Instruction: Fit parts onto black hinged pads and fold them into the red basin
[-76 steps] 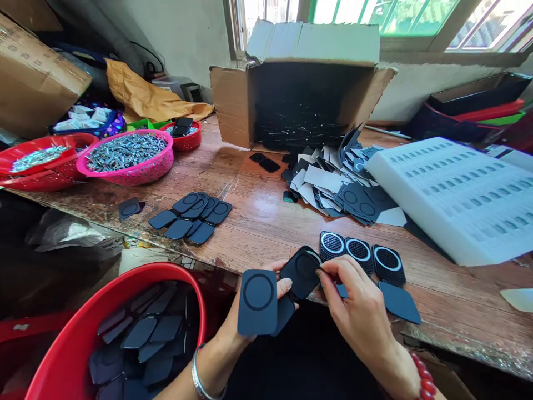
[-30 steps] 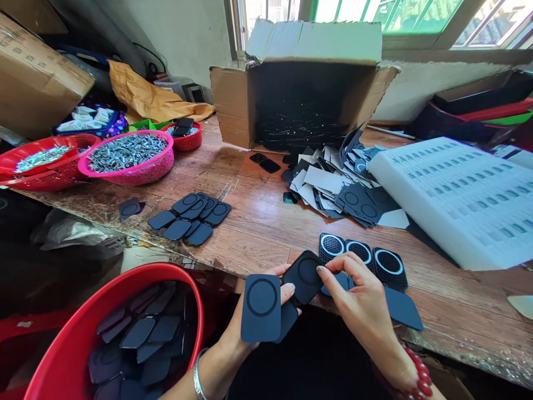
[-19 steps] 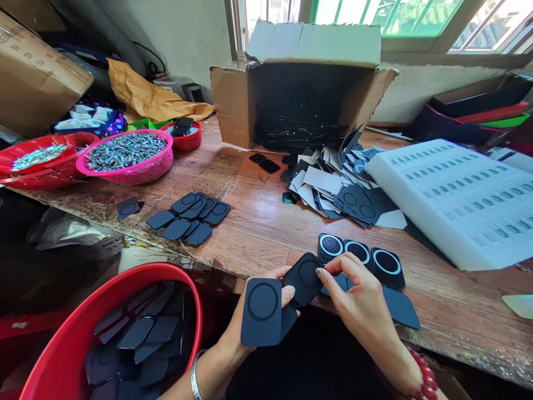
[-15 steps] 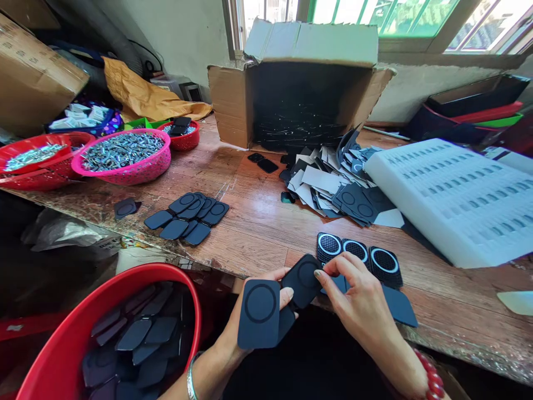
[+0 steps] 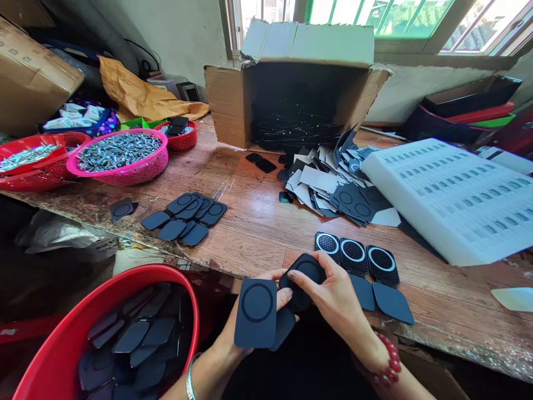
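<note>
My left hand is closed around dark rounded sheets, the front one a ringed sheet, and also supports a black rounded plate with a ring mark. My right hand grips that plate from the right, its thumb pressing on the face and fingers behind the edge. Just beyond it on the table lie three opened black units with white rings and grid faces; their flat lids point toward me, one partly hidden by my right hand. A cluster of black plates lies to the left.
A red tub full of black plates stands at lower left. Loose sheets pile before an open cardboard box. A white foam block rests at right. A pink basket of metal parts sits at back left.
My right hand has moved left, from pinching at the ringed plate's right edge to gripping it with the thumb across its face. The camera view has shifted slightly.
</note>
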A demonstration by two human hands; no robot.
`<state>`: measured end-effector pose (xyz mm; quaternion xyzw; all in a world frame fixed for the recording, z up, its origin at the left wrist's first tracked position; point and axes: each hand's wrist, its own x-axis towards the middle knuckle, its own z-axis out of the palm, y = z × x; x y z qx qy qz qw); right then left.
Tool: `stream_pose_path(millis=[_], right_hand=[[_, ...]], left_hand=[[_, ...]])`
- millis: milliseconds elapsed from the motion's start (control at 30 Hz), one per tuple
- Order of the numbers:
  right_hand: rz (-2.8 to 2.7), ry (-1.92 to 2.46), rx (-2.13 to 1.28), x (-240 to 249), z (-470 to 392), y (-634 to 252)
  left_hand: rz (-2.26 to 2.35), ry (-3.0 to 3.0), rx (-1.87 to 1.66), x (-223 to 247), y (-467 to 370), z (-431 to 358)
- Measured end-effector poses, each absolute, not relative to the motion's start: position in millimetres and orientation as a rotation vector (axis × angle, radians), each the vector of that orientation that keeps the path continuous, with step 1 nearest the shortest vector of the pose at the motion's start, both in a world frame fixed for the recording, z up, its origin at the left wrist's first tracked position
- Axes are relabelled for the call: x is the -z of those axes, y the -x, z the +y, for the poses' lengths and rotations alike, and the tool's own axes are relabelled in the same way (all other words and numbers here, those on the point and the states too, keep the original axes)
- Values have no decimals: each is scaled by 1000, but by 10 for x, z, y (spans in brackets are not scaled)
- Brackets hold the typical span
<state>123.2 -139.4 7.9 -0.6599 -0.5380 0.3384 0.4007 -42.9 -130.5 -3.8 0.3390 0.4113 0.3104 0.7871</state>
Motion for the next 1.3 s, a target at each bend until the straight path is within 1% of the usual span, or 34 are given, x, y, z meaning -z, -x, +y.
stream_pose_path(millis=[67,300,400,467,567,700,800,900,933,967,1033,1167,1300], right_hand=[[-1257,1619,-958,-64,-1339,-1186],[-700,1619,-1530,-12,-1222,-1300],[-764,1409,-1634,-71,-1270,-1355],[-922,1351,-1598,-111,-1315,-1361],[-1056,1440,-1502,-118,-1355,-1308],[-1075,1610,-1352,5,-1325,-1198],[-990,1668,-1293,127,-1288,-1180],[-956,1568,-1239,198,-1306,-1235],[-987,1538,-1212,208,-1329,-1261],[-1029,1522,-1189,213,-1358,-1286],[-1122,1518,-1161,217,-1430,-1323],[-1360,1515,-1081,216,-1579,-1356],[-1494,1544,-1007,212,-1722,-1406]], left_hand=[[863,-755,-645,28,444,-1294],[890,-654,-670,57,488,-1337],[867,-633,-745,76,492,-1332],[874,-625,-796,81,494,-1297],[909,-774,-823,70,502,-1231],[911,-1070,-773,46,536,-1211],[1003,-1085,-852,54,651,-1127],[1263,-1154,-1096,45,970,-795],[1368,-1260,-1176,27,1124,-629],[1485,-1389,-1236,1,1292,-447],[1582,-1465,-1284,-65,1635,-70],[1697,-1654,-1105,-156,2118,499],[1853,-1811,-878,-150,2269,716]])
